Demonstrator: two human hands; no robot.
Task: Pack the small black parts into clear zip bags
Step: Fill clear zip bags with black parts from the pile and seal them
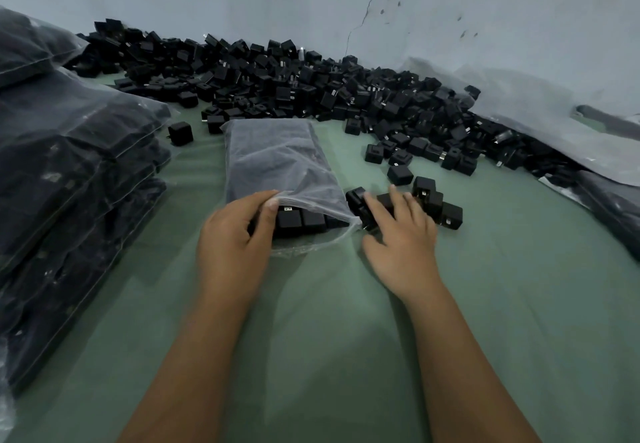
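Note:
A clear zip bag (277,162) lies in the middle of the green cloth, nearly full of small black parts, its mouth facing me. My left hand (235,245) pinches the upper lip of the bag's mouth, holding it open over a row of black parts (301,222) inside. My right hand (398,238) lies with spread fingers on a small cluster of loose black parts (429,198) just right of the bag's mouth. Whether its fingers grip one is hidden.
A big heap of loose black parts (311,85) runs along the wall at the back. Stacked filled bags (69,172) stand at the left. More plastic bags (571,130) lie at the right. Green cloth (329,321) covers the surface.

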